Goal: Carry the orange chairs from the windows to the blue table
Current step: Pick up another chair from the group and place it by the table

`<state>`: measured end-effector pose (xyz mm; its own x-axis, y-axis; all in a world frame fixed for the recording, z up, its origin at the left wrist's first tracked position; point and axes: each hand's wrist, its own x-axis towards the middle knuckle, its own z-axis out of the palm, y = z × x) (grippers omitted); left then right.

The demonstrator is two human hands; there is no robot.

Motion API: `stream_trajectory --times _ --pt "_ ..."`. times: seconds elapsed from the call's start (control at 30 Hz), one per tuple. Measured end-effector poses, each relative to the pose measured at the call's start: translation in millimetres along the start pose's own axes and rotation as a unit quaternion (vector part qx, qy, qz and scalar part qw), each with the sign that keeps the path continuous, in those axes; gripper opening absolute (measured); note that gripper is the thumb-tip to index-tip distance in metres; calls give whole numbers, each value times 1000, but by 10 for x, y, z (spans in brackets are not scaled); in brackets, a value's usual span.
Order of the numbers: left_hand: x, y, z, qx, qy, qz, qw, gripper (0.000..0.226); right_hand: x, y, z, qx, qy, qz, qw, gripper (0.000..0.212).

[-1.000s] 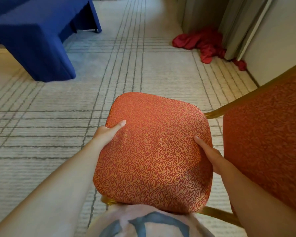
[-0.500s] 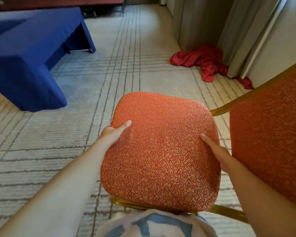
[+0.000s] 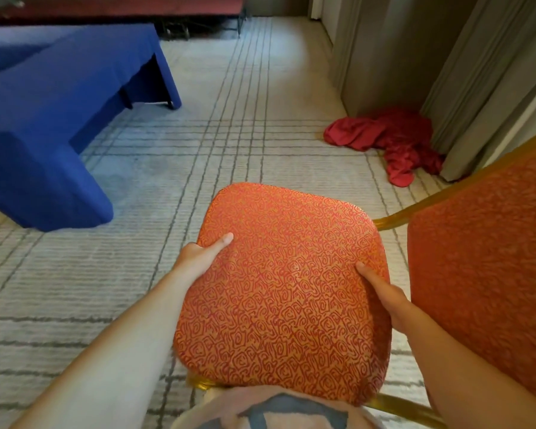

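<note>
both hands, left hand [image 3: 198, 255] and right hand [image 3: 387, 294], clamp orange chair [image 3: 285, 292] (swirl-patterned cushion, gold frame).

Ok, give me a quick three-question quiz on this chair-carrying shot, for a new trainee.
1. True or false: the left hand and the right hand each hold one side of the orange chair at its seat.
2. What lies on the carpet by the curtain? A) a red cloth B) a green bag C) a stack of plates
3. Fill in: the blue table stands ahead, on the person's ____ side.
Key: 1 true; 2 A; 3 left.
</note>
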<state>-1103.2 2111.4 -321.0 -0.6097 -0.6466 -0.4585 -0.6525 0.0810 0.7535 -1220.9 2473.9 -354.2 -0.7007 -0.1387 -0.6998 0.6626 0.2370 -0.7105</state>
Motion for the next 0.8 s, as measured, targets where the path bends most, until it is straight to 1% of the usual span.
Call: stream_trajectory --times 0.03,0.1,0.27,0.37,0.43,0.53,0.6,0.73,0.8 --pt "75 5 5 -3 0 0 1000 74 43 -47 35 -3 2 1 1000 113" --pt "521 179 -13 -2 -10 -4 1000 73 379 -313 218 -5 2 4 1000 112" --pt "1698 854 -274 14 -15 2 1000 72 1133 -1161 814 14 15 -4 1000 112" --pt "2254 1272 -441 15 6 29 999 80 1464 -1729 1088 23 23 -24 999 106" --pt "2568 1535 -531 23 22 50 998 83 1645 -2079 1252 25 27 -39 999 99" --pt "3009 1944 -646 13 20 59 998 87 1939 -2524 1457 23 34 -51 998 86" --pt "3361 2133 -656 8 12 54 998 87 2191 -2780 1560 20 37 -54 998 81" --pt "4057 2342 -472 -8 -11 39 999 88 2809 -3268 1669 12 23 -37 999 89" --pt "4482 2530 -372 -14 -10 41 999 85 3191 -3572 1737 8 17 -34 999 91"
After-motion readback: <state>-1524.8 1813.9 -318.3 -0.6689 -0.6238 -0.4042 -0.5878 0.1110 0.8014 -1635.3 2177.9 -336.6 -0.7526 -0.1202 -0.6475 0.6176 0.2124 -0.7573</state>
